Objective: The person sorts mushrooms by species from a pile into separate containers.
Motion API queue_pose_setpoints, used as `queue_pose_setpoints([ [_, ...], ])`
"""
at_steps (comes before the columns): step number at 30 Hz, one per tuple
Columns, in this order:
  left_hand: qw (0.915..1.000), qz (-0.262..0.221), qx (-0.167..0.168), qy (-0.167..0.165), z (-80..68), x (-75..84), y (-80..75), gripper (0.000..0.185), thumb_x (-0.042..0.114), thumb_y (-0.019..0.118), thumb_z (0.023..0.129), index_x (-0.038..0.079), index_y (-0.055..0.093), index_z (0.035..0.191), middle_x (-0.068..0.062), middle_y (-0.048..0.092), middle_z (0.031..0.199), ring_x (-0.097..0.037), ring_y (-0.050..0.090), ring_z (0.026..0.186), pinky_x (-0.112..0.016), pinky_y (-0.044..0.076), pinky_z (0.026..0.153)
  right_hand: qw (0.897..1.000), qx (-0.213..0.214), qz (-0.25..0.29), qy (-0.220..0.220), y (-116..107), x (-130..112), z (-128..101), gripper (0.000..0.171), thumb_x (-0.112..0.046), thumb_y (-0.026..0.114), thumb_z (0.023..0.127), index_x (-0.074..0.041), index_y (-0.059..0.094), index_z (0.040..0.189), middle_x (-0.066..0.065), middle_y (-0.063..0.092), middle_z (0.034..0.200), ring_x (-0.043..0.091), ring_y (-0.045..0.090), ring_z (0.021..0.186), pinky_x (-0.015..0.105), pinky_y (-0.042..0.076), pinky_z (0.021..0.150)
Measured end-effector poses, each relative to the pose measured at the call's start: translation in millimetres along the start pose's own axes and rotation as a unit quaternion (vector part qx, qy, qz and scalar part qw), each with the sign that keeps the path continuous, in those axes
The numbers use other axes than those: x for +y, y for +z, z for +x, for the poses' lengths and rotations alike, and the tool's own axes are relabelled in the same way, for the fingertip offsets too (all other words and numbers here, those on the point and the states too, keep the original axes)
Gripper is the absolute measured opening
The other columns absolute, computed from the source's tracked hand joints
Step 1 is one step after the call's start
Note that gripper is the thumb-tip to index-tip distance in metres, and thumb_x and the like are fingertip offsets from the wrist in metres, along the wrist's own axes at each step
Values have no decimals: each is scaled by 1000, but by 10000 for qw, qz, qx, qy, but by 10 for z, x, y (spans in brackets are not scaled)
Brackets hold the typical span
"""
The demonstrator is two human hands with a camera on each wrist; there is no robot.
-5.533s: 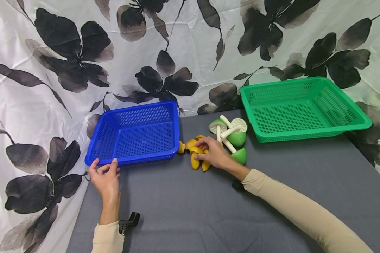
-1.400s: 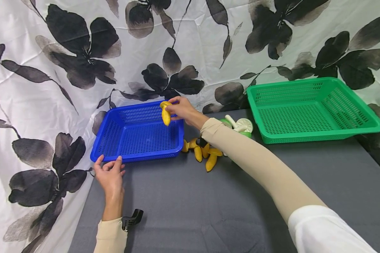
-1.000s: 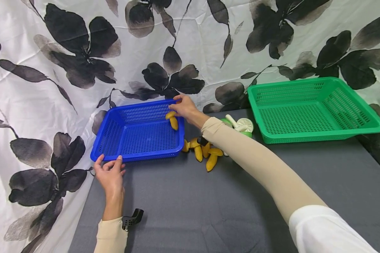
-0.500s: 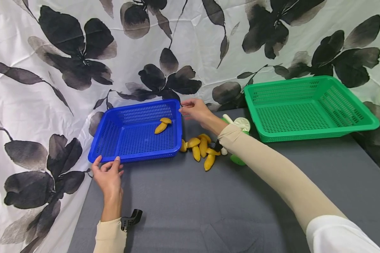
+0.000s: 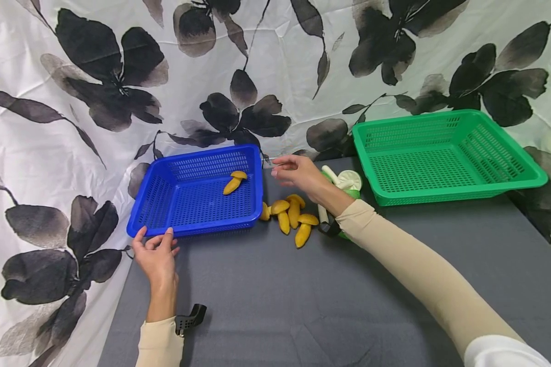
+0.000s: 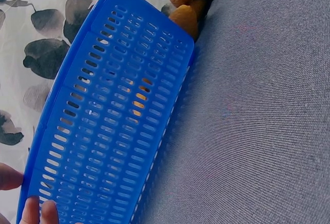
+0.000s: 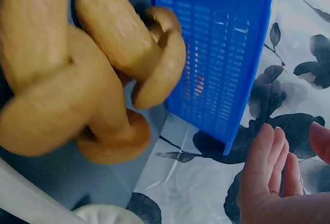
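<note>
Hands: left hand (image 5: pixel 156 253) fingertips on near-left rim of blue basket (image 5: pixel 197 189), right hand (image 5: pixel 298 173) released, empty, over yellow mushrooms (image 5: pixel 290 216) on surface just right of it; one mushroom (image 5: pixel 233 182) already in basket, next likely needs grasping another.

empty green basket (image 5: pixel 445 155) on grey table (image 5: pixel 303 306), floral cloth (image 5: pixel 73 102) behind

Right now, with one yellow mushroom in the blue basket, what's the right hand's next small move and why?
Probably lower the right hand onto the pile of yellow mushrooms just below it and pick one. The hand is empty, fingers relaxed, hovering beside the blue basket, which holds a single yellow mushroom. The left hand touches the basket's near rim.
</note>
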State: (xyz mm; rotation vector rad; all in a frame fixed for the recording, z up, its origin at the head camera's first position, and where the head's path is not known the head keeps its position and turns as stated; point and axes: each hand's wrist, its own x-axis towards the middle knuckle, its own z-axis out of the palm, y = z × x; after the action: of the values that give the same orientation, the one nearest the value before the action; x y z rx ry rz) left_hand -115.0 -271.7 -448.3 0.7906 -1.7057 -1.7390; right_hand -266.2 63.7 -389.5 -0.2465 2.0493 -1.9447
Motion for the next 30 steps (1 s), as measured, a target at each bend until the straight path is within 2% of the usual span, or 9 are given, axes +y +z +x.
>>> queue_pose_setpoints([
  [4,10000,-22,10,-6,5,-2,-3,71,18,80,90,17,38,147,-4,63,92,-8,68,69,-27,61,61,9999,7,162,17,-12,59,-170,37,-14,70,98,-8,61,134,15,67,123,23,68,110,42,56,99],
  [7,10000,-36,16,13,7,-4,-4,71,17,80,90,17,38,147,-4,63,91,-8,68,69,-26,60,60,9997,6,240,2,-23,99,-283,38,-12,71,97,-9,60,134,14,65,126,23,68,111,42,55,99],
  [14,10000,8,1,38,6,-2,-6,71,18,80,90,18,38,147,-3,63,92,-8,68,70,-26,60,60,9998,-74,-53,-154,-88,153,-529,46,-8,74,94,-11,58,137,11,64,130,31,62,122,37,53,101],
  [18,10000,-18,10,28,0,0,-7,70,18,80,89,18,38,146,-4,63,93,-9,68,70,-26,60,60,9996,-228,38,-138,-139,230,-667,50,-3,73,93,-9,56,140,15,60,135,39,57,127,32,56,96],
  [24,10000,21,33,36,-2,-5,-9,71,18,79,90,19,38,147,-6,62,94,-10,69,72,-25,60,60,9997,-222,76,-97,-132,434,-845,56,-3,75,91,-5,54,143,20,56,141,40,56,127,25,56,92],
  [26,10000,67,33,35,0,-9,-10,71,19,79,90,19,37,148,-5,62,95,-10,69,73,-25,60,61,9998,-145,53,-81,-117,499,-896,58,-4,77,90,-4,53,143,20,56,141,39,55,128,26,56,94],
  [30,9999,119,19,33,1,-21,-10,72,20,79,91,20,36,149,-5,61,96,-11,69,75,-26,61,63,9999,22,38,-114,-98,627,-972,60,-4,77,90,-3,51,145,21,56,142,39,51,133,38,50,106],
])
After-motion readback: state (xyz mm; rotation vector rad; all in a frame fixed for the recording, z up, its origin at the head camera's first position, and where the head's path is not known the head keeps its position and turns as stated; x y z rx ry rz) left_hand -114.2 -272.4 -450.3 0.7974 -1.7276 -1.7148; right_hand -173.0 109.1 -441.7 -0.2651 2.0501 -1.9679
